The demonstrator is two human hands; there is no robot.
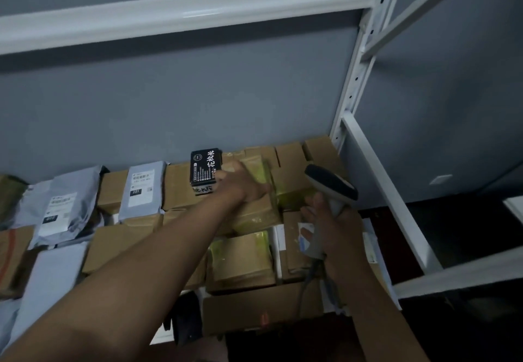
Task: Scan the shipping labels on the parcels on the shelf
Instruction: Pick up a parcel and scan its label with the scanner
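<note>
At the far left of the shelf (418, 254), grey mailer bags (58, 206) lie with white shipping labels (140, 189) facing up, beside rows of brown cardboard parcels (240, 259). Toward the middle, the left hand (243, 181) reaches across the parcels, touching a black box (205, 170); blur hides whether its fingers grip or only rest there. Further right, the right hand (331, 228) has its fingers wrapped round the handle of a grey barcode scanner (331, 184), held above the parcels near the white upright.
</note>
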